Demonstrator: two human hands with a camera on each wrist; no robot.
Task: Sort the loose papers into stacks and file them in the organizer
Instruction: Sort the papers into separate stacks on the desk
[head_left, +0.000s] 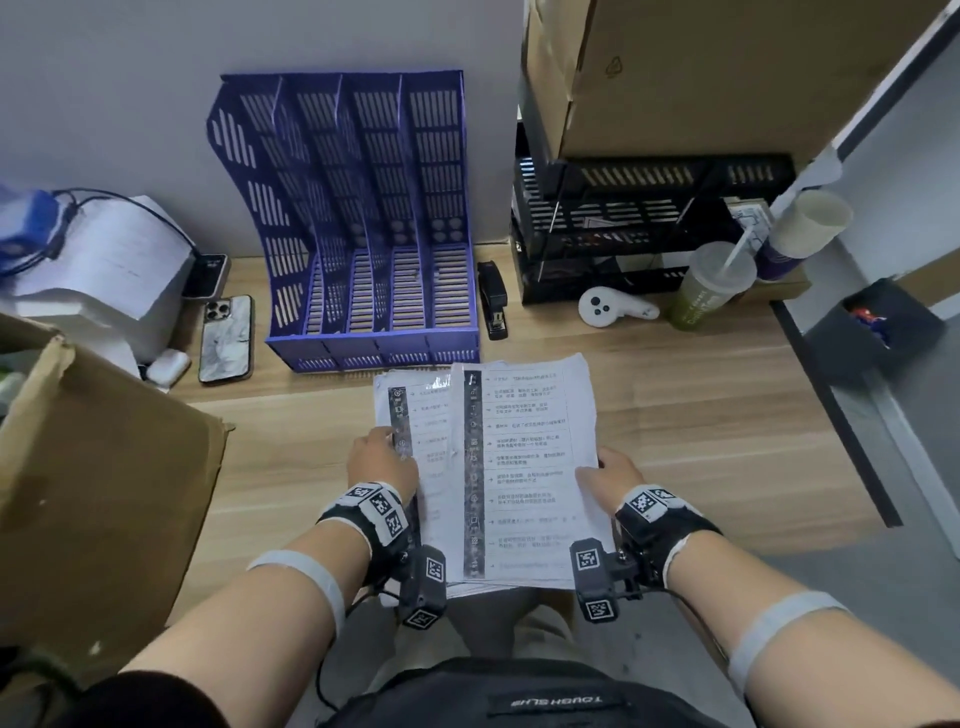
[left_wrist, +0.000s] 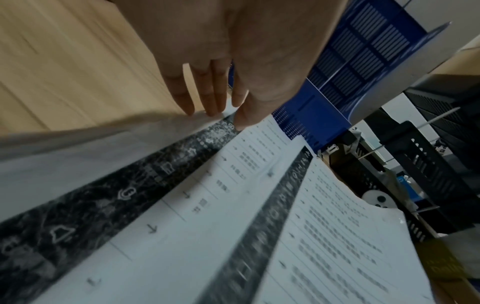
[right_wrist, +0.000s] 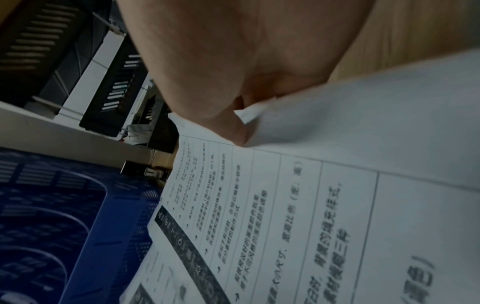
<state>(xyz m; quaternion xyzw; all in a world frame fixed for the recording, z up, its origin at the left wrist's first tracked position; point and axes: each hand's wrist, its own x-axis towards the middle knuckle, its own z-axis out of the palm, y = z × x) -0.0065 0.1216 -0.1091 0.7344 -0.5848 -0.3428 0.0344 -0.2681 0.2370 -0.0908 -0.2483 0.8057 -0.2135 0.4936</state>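
Spanning the scene, a pale wood-grain laminate worktop (head_left: 675, 415) carries everything, backed by a plain grey wall. Large brown corrugated cardboard boxes (head_left: 93, 467) stand at the left edge and the upper right. Against the wall sits the blue plastic organizer (head_left: 358, 218), a slotted four-compartment file rack with curved dividers; every compartment is without paper. To its right is a black slotted tray rack (head_left: 649, 228), stacked in tiers.

Just in front of the organizer, the loose papers (head_left: 519, 467) form two overlapping bundles of white printed sheets, each with a dark vertical icon strip and ruled rows of text; the right bundle overlaps the left, and its edges are slightly crumpled. The left hand (head_left: 382, 460) holds the left bundle at its left margin: in the left wrist view the thumb lies on the dark strip while the straight fingers (left_wrist: 207, 96), close together, pass beneath the sheet edge. The right hand (head_left: 610, 480) pinches the right bundle's right edge, thumb on top; its fingers are hidden under the paper.

Smaller items: a green lidded cup with straw (head_left: 711, 286), a phone in a marbled case (head_left: 227, 338), a black stapler (head_left: 492, 300), a white rounded controller (head_left: 613, 307).
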